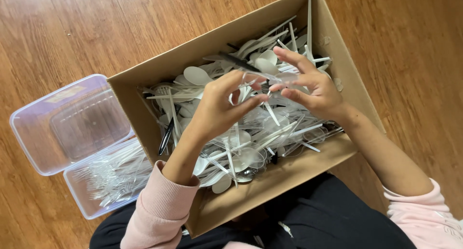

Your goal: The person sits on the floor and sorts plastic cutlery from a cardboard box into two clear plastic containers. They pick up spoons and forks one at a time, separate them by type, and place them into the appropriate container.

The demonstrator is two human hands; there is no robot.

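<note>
Closely paired hands, left (219,107), right (313,87), above cutlery-crammed box (270,184).

Both arms reach forward from the bottom of the view in pale pink knitted sleeves, the cuffs pushed back so that the forearms are bare. The left forearm rises over the near wall of the open brown cardboard box (270,181), and the left hand (219,107) hovers above the box's middle, wrist bent, thumb and fingers curled into a pinch. The right forearm crosses the box's near right corner; the right hand (308,82) sits just beside the left, toward the far wall, palm turned to the left hand, index finger stretched out, thumb and remaining fingers drawn together. The fingertips of both hands nearly meet.
</note>
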